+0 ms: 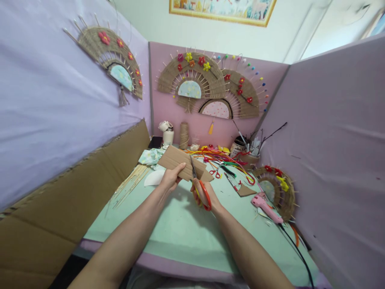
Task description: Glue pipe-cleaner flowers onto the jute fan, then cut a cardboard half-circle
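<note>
My left hand (173, 177) grips a piece of brown corrugated cardboard (172, 159), thumb on top and fingers beneath. My right hand (204, 194) is closed around the orange and yellow handles of a pair of scissors (206, 196). The scissor blades point away from me and lie across the right part of the cardboard; I cannot tell how far apart they are. Both hands are above the pale green tabletop (180, 224). Just left of my left hand lies a white half-round paper piece (154, 178), partly covered.
Thin wooden sticks (132, 182) and patterned cloth (150, 157) lie left. Pipe cleaners (222, 154), pliers (227, 170) and small red scissors (215, 173) lie beyond my hands. A pink glue gun (267, 208) with a black cord is right. A cardboard wall (105, 168) borders the left.
</note>
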The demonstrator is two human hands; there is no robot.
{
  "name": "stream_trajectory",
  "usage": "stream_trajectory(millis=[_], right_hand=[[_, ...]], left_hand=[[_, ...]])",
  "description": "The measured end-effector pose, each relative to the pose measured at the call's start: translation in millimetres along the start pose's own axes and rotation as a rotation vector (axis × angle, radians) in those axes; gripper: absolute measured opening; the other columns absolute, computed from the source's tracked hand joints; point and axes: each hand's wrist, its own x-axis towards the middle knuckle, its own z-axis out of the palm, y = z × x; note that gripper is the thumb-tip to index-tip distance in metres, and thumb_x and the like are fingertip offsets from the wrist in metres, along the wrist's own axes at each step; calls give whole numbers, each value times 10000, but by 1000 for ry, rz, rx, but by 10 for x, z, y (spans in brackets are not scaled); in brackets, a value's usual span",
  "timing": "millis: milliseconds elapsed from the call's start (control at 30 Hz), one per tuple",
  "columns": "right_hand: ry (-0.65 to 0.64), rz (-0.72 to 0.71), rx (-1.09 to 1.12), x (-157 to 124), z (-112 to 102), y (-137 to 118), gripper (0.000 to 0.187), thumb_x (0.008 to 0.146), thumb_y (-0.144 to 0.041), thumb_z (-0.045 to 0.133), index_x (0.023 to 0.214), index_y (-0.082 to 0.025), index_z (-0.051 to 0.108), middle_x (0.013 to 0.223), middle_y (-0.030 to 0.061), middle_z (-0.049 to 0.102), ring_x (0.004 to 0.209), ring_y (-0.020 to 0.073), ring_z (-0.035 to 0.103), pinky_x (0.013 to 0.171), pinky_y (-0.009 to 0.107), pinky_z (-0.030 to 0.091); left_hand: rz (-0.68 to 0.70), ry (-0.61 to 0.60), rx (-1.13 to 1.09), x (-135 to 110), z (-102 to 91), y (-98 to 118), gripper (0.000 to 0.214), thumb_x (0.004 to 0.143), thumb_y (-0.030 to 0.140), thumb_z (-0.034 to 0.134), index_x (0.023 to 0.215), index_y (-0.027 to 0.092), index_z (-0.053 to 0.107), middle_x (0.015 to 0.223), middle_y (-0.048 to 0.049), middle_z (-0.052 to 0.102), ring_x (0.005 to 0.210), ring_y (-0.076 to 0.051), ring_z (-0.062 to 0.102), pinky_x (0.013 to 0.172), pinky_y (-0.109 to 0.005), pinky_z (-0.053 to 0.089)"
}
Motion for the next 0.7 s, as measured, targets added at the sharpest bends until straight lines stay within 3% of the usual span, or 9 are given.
stream_trajectory(millis=[433,700], right_hand=[[31,31,6,-84,12,-138,506,838,-649,390,599,-209,464,316,-45,410,234,93,336,269,212,238],[6,15,43,-32,-3,-57,611,759,-778,400,683,-183,518,387,-62,422,269,74,338,282,202,254]], left_hand=[[3,-21,1,-29,24,77,404,577,211,824,923,146,625,817,-40,699,687,-149,651,599,-252,555],[13,-29,30,-3,10,118,375,583,211,821,897,144,628,785,-30,692,657,-137,642,583,-238,553]])
